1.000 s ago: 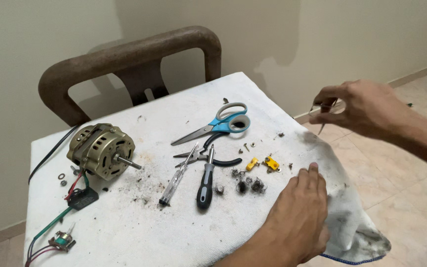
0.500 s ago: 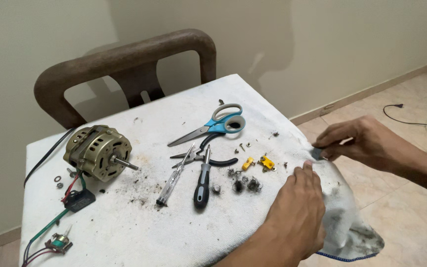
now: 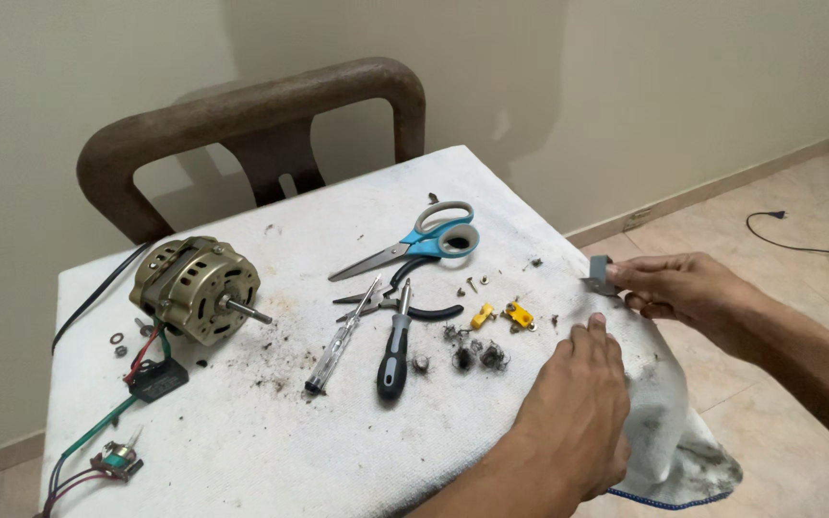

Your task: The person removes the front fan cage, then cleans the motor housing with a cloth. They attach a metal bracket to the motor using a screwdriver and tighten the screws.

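My right hand (image 3: 688,288) reaches in from the right at the table's right edge and pinches a small grey piece (image 3: 599,274) between its fingertips. My left hand (image 3: 578,412) rests palm down on the white cloth (image 3: 357,441) near the front right, fingers pointing at the small parts. Just beyond its fingertips lie two yellow connectors (image 3: 501,314) and several dark, dirty screws and washers (image 3: 472,357).
A brass-coloured electric motor (image 3: 194,288) with wires, a black capacitor (image 3: 157,379) and a small switch (image 3: 115,462) sit at the left. Blue-handled scissors (image 3: 419,245), pliers (image 3: 397,326) and a screwdriver (image 3: 338,341) lie mid-table. A brown chair back (image 3: 251,105) stands behind.
My right hand has come down from out over the floor to the table's right edge, now holding the grey piece. My left hand has stayed on the cloth.
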